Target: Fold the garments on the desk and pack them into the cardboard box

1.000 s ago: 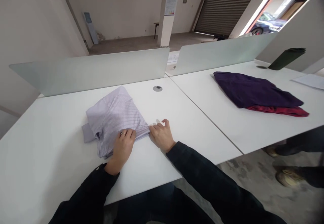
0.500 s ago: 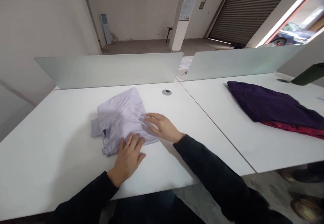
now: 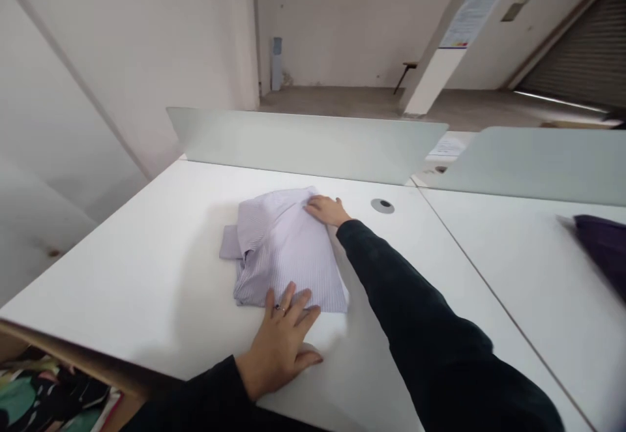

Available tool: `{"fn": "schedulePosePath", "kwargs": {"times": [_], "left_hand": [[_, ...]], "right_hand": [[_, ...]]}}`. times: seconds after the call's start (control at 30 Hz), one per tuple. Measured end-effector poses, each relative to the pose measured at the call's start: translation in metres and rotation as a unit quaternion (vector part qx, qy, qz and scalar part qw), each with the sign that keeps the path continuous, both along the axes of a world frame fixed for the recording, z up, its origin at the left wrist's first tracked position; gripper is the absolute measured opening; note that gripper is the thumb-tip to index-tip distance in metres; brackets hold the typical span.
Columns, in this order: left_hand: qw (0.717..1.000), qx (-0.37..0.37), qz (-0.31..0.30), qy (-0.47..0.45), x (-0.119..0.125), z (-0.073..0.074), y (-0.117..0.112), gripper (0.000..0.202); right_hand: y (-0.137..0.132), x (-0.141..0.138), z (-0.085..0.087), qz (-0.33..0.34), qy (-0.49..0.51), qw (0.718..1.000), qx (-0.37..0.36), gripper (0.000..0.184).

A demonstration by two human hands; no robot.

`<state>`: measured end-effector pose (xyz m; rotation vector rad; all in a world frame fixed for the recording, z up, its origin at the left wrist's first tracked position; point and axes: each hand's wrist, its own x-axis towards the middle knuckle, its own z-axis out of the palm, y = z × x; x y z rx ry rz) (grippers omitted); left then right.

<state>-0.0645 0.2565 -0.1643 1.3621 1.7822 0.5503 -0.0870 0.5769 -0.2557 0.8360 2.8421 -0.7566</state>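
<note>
A folded lilac striped shirt (image 3: 286, 246) lies on the white desk (image 3: 161, 249). My left hand (image 3: 281, 344) rests flat at the shirt's near edge, fingers spread, with a ring on one finger. My right hand (image 3: 327, 210) reaches across to the shirt's far right corner, and its fingers press down on the cloth there. Both arms wear dark sleeves.
Frosted divider panels (image 3: 303, 145) stand along the desk's far edge. A round cable grommet (image 3: 382, 206) sits right of the shirt. A dark purple garment (image 3: 604, 249) lies on the adjoining desk at right. Colourful cloth (image 3: 49, 399) shows below the desk's left corner.
My right hand has slid from the shirt's near right edge up to its far right corner. My left hand has stayed at the near edge. The view has swung left.
</note>
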Motion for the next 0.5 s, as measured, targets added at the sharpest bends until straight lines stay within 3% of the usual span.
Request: {"fn": "schedulePosePath", "kwargs": {"times": [0.07, 0.13, 0.2, 0.27, 0.3, 0.37, 0.4, 0.5], "left_hand": [[0.992, 0.005, 0.08, -0.096, 0.007, 0.007, -0.016, 0.047], [0.951, -0.019, 0.208, -0.227, 0.016, 0.015, -0.033, 0.042], [0.851, -0.068, 0.357, -0.38, 0.023, 0.024, -0.047, 0.05], [0.71, -0.102, 0.473, -0.512, 0.027, 0.032, -0.054, 0.059], [0.648, -0.103, 0.51, -0.556, 0.028, 0.035, -0.055, 0.062], [0.566, -0.088, 0.552, -0.605, 0.03, 0.04, -0.053, 0.06], [0.546, -0.079, 0.563, -0.615, 0.03, 0.041, -0.05, 0.055], [0.527, -0.048, 0.575, -0.624, 0.036, 0.043, -0.039, 0.039]], "right_hand": [[0.013, -0.007, 0.0, -0.069, 0.044, 0.997, -0.013, 0.036], [0.022, -0.018, -0.001, -0.146, 0.06, 0.987, -0.037, 0.046], [0.024, -0.03, -0.001, -0.189, 0.038, 0.978, -0.079, 0.064], [0.018, -0.04, 0.0, -0.194, 0.008, 0.975, -0.113, 0.078], [0.013, -0.043, 0.002, -0.186, -0.002, 0.975, -0.122, 0.081], [0.002, -0.043, 0.009, -0.164, -0.018, 0.978, -0.128, 0.077], [-0.004, -0.04, 0.013, -0.15, -0.029, 0.979, -0.137, 0.07], [-0.018, -0.013, 0.025, -0.098, -0.067, 0.97, -0.21, 0.046]]}}
